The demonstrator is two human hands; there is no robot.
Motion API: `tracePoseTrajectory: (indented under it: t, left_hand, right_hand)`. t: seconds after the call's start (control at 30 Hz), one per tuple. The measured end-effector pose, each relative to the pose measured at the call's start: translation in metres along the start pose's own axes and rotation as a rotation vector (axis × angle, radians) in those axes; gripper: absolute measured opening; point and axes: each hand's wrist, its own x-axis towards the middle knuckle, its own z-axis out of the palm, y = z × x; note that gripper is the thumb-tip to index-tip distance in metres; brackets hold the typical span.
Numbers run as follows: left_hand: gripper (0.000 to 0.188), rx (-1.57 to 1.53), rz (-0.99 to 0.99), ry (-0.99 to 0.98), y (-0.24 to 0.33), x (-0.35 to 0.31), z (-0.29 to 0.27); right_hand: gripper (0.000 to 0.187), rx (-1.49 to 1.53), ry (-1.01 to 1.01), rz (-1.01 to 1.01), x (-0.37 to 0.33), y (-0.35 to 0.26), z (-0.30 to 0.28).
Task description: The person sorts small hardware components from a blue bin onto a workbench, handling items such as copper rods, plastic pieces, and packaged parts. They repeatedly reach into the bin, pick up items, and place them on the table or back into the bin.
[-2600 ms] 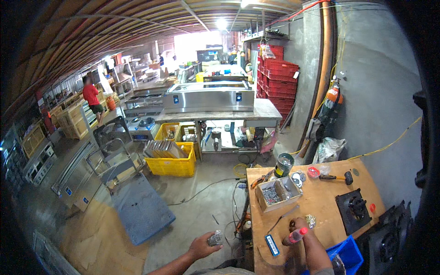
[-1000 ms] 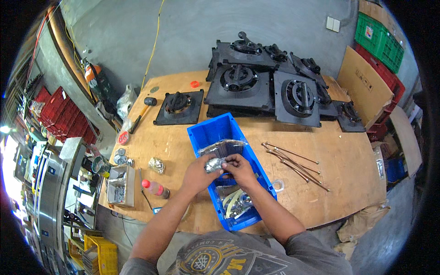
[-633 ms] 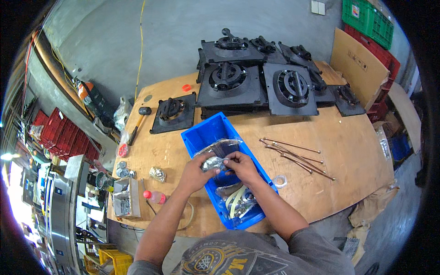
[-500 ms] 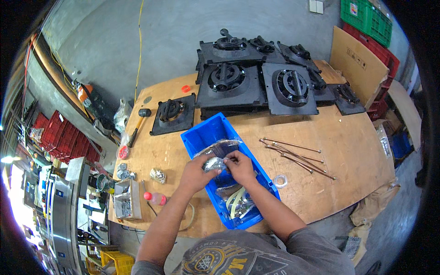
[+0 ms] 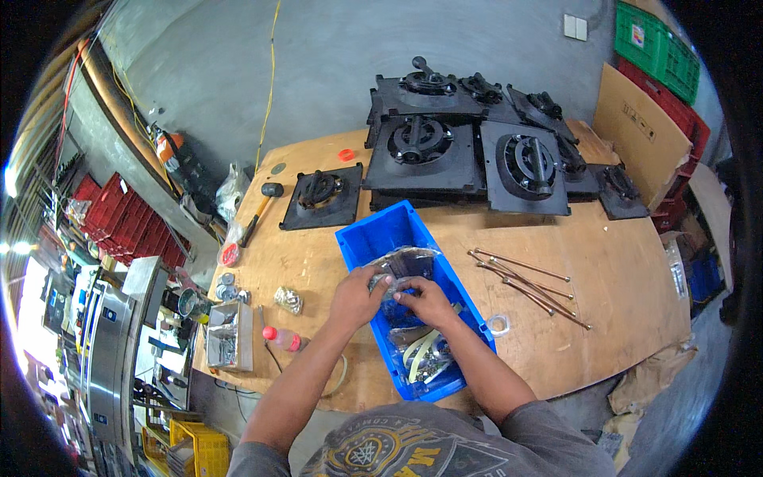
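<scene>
Over the blue plastic bin [image 5: 355, 244], my left hand [image 5: 355, 300] is closed on a clear plastic bag [image 5: 389, 288]. The thumb and fingers of my right hand [image 5: 427, 304] pinch the bag's other side. Both hands are above the bin's middle, where a cardboard divider [image 5: 409, 258] stands. What the bag contains is too small to make out. The bin's near part holds pale yellow strips [image 5: 421, 355] and small metal hardware in plastic.
Black burner units [image 5: 421, 159] are piled at the table's back. Copper-coloured rods [image 5: 528, 286] and a tape roll [image 5: 498, 324] lie right of the bin. To its left are a mallet [image 5: 262, 208], a pink-capped bottle [image 5: 282, 338], a bag of brass-coloured parts [image 5: 288, 300] and an open cardboard box [image 5: 230, 362].
The view has shifted, so the scene sits further right. My hands stay over the bin with the bag, which looks less spread out between them; my fingers have changed position slightly.
</scene>
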Motion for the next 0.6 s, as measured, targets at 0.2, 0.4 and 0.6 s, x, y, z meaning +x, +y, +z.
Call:
tracePoseTrajectory:
  t: [0.2,0.4,0.6]
  left_hand:
    - [0.036,0.027,0.027,0.032,-0.005,0.002,-0.008]
    - [0.034,0.026,0.052,0.069,-0.001,-0.001,-0.009]
    - [0.033,-0.075,0.021,0.119,0.007,-0.006,0.007]
  right_hand:
    - [0.019,0.314,0.03,0.197,-0.004,0.005,-0.014]
    - [0.025,-0.413,0.235,-0.155,-0.005,0.006,-0.015]
    - [0.027,-0.215,0.123,-0.163,-0.012,-0.008,-0.014]
